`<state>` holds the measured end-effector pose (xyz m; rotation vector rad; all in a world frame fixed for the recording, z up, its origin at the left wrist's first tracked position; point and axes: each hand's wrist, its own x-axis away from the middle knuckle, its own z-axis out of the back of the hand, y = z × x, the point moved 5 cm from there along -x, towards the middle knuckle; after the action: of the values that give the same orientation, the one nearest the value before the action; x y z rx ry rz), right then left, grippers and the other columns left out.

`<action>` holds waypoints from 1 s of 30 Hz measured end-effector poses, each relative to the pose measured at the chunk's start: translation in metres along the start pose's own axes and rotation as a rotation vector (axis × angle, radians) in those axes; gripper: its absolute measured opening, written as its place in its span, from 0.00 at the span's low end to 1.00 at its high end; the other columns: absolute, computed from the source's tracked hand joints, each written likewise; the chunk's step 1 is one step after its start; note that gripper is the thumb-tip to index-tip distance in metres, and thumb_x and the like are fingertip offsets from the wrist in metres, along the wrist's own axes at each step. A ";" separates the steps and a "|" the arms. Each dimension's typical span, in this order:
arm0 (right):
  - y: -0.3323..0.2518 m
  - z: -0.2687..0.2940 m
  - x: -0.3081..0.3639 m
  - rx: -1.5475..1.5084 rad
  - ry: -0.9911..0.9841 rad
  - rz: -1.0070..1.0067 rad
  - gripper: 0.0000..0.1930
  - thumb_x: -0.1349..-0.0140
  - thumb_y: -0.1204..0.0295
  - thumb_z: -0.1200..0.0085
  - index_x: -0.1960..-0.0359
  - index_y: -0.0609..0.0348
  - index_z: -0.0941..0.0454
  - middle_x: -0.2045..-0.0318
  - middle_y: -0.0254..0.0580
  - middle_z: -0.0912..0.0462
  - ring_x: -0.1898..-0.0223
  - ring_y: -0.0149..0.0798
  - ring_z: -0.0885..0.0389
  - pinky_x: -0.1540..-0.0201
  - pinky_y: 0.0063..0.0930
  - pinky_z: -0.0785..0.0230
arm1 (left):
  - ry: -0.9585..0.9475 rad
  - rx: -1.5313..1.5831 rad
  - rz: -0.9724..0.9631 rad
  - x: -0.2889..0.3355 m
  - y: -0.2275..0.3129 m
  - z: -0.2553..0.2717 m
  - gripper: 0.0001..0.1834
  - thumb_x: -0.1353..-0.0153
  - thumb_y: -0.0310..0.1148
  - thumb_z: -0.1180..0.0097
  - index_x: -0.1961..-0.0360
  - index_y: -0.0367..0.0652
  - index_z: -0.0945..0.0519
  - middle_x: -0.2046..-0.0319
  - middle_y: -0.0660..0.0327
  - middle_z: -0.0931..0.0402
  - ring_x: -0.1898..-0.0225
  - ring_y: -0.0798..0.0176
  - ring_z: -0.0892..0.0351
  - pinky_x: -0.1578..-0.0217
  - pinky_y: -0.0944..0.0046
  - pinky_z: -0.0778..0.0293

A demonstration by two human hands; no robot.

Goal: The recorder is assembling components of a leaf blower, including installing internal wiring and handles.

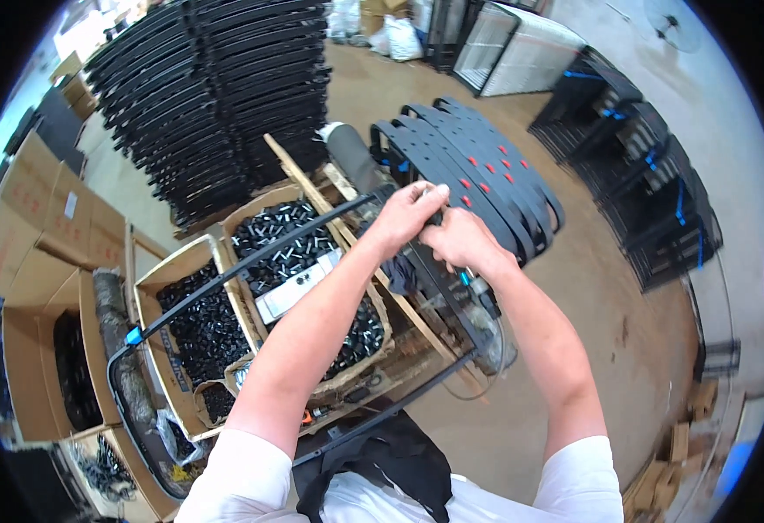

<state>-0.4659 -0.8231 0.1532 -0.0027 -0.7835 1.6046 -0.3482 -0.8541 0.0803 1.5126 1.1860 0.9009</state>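
My left hand [410, 213] and my right hand [465, 237] meet in front of me, at the far end of a black metal tube frame [290, 237]. The left fingers are pinched together, and whatever they hold is hidden. My right hand is curled closed close beside it, around something dark that I cannot make out. The U-shaped frame lies across the cardboard boxes, its rounded end with a blue wrap at the left. Below my right wrist is a dark tool-like piece with a teal ring [466, 277] and a thin hose.
Open boxes of small black parts [197, 318] and bolts [282, 240] stand at the left, a white strip [299, 286] on one. Stacked black frames [216, 96] rise behind. Curved black panels with red pieces [478, 166] stand ahead; more black frames [635, 166] lean at the right wall.
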 end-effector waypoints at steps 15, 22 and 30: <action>-0.076 0.011 -0.182 0.107 -0.085 0.087 0.17 0.41 0.60 0.44 0.70 0.64 0.12 0.72 0.46 0.10 0.68 0.43 0.10 0.56 0.38 0.21 | 0.321 0.116 -0.012 -0.105 0.010 0.130 0.19 0.27 0.49 0.41 0.58 0.41 0.17 0.63 0.63 0.20 0.61 0.68 0.24 0.58 0.62 0.26; -0.082 0.012 -0.178 0.130 -0.116 0.104 0.17 0.41 0.60 0.44 0.71 0.65 0.13 0.73 0.47 0.11 0.69 0.43 0.10 0.57 0.38 0.21 | 0.358 0.107 0.006 -0.099 0.008 0.132 0.18 0.27 0.47 0.41 0.58 0.42 0.16 0.62 0.64 0.20 0.59 0.69 0.24 0.55 0.64 0.27; -0.080 0.004 -0.180 0.180 -0.124 0.135 0.19 0.38 0.60 0.47 0.63 0.66 0.13 0.71 0.51 0.10 0.66 0.47 0.09 0.54 0.42 0.21 | 0.360 0.132 0.012 -0.094 0.003 0.133 0.18 0.26 0.48 0.41 0.57 0.41 0.17 0.61 0.64 0.20 0.58 0.69 0.24 0.53 0.64 0.27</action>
<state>-0.3595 -0.9847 0.1179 0.1783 -0.7445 1.8129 -0.2466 -0.9782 0.0514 1.5012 1.5208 1.1560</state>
